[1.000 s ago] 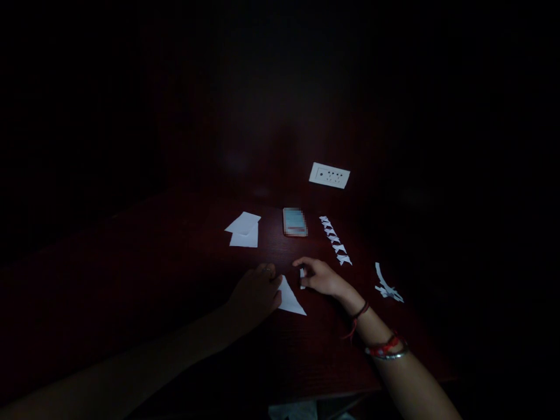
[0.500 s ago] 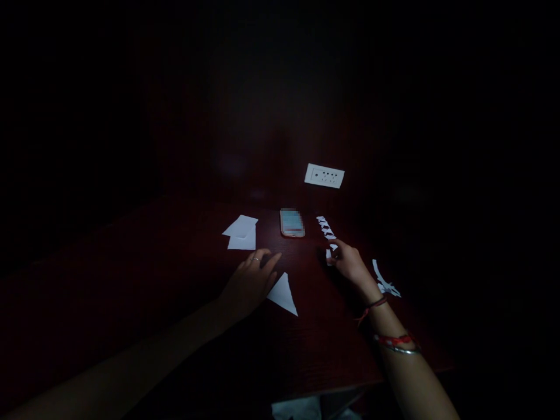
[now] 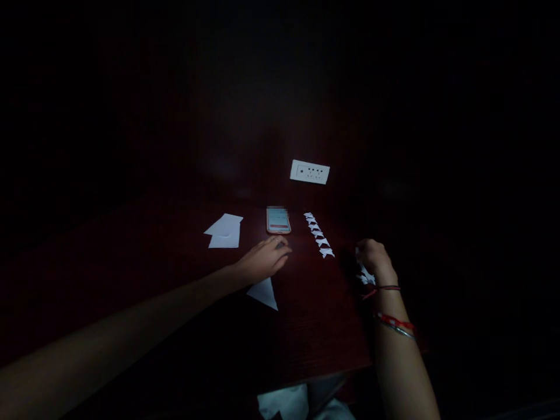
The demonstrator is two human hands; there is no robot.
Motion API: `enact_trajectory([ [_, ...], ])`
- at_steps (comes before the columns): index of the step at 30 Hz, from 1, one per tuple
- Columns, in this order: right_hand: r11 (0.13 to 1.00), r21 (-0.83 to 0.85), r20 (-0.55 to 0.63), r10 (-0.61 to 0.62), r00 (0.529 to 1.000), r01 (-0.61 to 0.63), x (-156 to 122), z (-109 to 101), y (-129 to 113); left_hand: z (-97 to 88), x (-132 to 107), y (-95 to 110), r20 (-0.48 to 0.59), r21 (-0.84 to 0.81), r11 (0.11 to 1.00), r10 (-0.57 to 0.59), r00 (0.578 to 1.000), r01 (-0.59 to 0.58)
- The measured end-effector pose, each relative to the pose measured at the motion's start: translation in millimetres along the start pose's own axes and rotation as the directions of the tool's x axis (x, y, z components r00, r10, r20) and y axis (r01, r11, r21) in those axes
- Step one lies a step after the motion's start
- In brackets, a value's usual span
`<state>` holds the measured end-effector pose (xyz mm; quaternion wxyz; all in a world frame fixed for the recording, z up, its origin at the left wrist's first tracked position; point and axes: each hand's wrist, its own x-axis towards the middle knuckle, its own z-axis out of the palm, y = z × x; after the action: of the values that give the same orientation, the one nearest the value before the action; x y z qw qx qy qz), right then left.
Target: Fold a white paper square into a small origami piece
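My left hand [image 3: 266, 258] hovers low over the table, fingers loosely bent and apart, just in front of a phone [image 3: 279, 220] with a lit screen. Under its wrist side lies a white paper triangle [image 3: 265, 293], partly covered. To the right, my right hand [image 3: 375, 258] is closed at the thin white paper scraps [image 3: 366, 276], its fingertips at their upper end; the exact grip is partly hidden. Between the phone and my right hand runs a slanting row of small, jagged cut paper pieces [image 3: 315, 234].
Two overlapping white paper sheets [image 3: 225, 230] lie left of the phone. A white socket panel [image 3: 310, 172] is on the dark wall behind. The dark red table [image 3: 315, 326] has its front edge near the bottom, with pale cloth below.
My right hand has left a small paper piece at the near end of the row and moved right to the scraps. My left hand has shifted toward the phone. The view has turned slightly right.
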<state>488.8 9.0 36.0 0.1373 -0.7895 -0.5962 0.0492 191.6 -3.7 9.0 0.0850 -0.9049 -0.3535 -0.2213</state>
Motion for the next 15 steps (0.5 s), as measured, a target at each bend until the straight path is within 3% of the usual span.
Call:
enact_trajectory([
  [7, 0.999, 0.049, 0.096, 0.003, 0.995, -0.007, 11.3, 6.1, 14.0, 18.9, 54.3, 28.7, 0.003, -0.006, 0.993, 0.116, 0.993, -0.115],
  [15, 0.994, 0.105, 0.031, -0.007, 1.000, 0.004, 13.6, 7.3, 30.6, 48.5, 88.9, 70.9, 0.020, -0.044, 0.983, 0.177, 0.984, -0.176],
])
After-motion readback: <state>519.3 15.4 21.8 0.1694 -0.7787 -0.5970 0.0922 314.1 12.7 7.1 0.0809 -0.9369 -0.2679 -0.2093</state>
